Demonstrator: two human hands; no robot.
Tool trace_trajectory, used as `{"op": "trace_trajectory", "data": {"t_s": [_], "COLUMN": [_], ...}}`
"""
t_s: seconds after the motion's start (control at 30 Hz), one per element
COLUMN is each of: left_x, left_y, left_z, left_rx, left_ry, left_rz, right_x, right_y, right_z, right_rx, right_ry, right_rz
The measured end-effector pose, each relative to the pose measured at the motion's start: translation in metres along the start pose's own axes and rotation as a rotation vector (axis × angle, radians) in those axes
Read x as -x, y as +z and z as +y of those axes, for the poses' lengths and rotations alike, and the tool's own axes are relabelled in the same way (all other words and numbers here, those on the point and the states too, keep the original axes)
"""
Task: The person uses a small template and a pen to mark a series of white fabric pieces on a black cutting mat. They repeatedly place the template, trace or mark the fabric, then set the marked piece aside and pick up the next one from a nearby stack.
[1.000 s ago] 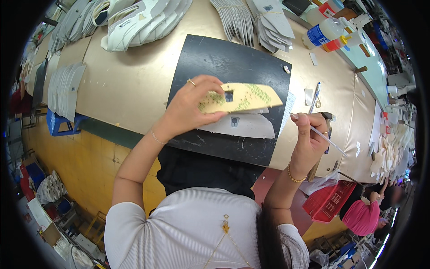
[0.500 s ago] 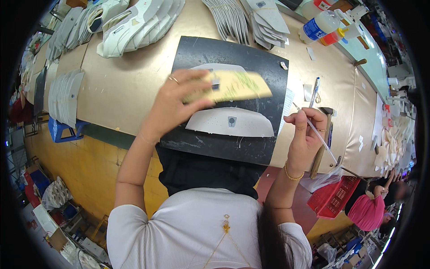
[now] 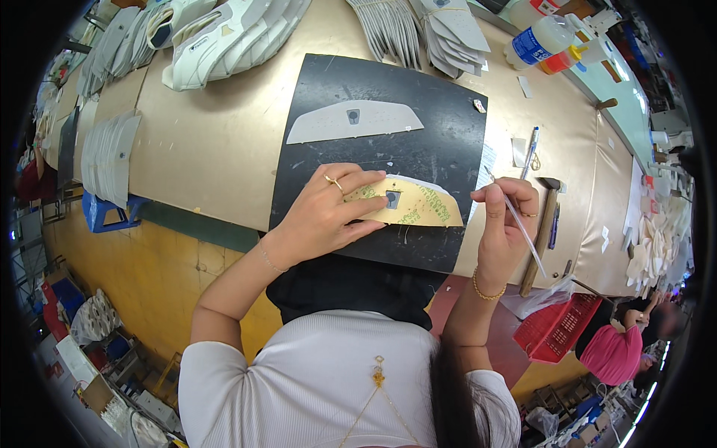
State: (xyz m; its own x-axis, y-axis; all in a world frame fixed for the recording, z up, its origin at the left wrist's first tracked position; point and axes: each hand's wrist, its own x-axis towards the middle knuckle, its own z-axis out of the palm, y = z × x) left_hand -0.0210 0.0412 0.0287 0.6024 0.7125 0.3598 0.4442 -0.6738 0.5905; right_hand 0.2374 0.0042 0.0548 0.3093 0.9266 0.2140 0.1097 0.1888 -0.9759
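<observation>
My left hand (image 3: 332,209) grips a yellow template (image 3: 429,205) with green print and a small square window, its fingers over the left part. The template lies over a pale curved piece (image 3: 427,184), whose upper edge peeks out behind it. In my right hand (image 3: 506,224), a thin clear marking pen (image 3: 526,235) is pinched between thumb and fingers, its tip pointing up and left, apart from the template. Farther back on the black board (image 3: 328,175) lies a second pale curved piece (image 3: 381,119) with a dark patch in its middle.
A hammer (image 3: 539,250) and a blue pen (image 3: 530,149) lie right of the board. Bottles (image 3: 536,45) stand at the back right. Stacks of grey pieces (image 3: 385,33) and white shoe uppers (image 3: 231,48) line the back; more pieces (image 3: 107,160) sit left. A red basket (image 3: 549,328) stands lower right.
The yellow template has come down toward me, from above the far piece onto the near one. The far piece now shows fully. My right hand has barely moved with the marking pen.
</observation>
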Motion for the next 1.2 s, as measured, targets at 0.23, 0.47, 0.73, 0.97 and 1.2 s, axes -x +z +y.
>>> {"op": "trace_trajectory", "data": {"t_s": [0.23,0.47,0.73,0.97,1.2], "left_x": [0.001,0.002,0.001,-0.003,-0.004], "left_y": [-0.001,0.0,0.001,-0.002,-0.004], "left_z": [-0.002,-0.003,-0.002,0.002,0.003], "left_rx": [0.01,0.019,-0.038,-0.118,-0.132], "left_ry": [-0.009,-0.012,0.021,0.042,0.049], "left_rz": [-0.018,-0.016,-0.013,-0.036,-0.051], "right_x": [0.001,0.002,-0.006,-0.015,-0.019], "right_y": [0.002,0.009,0.033,0.058,0.059], "right_z": [0.001,0.0,-0.005,0.005,0.006], "right_rx": [0.002,-0.034,0.352,0.509,0.665], "right_ry": [0.017,0.063,-0.061,-0.214,-0.374], "right_rz": [-0.01,0.003,-0.296,-0.386,-0.492]}}
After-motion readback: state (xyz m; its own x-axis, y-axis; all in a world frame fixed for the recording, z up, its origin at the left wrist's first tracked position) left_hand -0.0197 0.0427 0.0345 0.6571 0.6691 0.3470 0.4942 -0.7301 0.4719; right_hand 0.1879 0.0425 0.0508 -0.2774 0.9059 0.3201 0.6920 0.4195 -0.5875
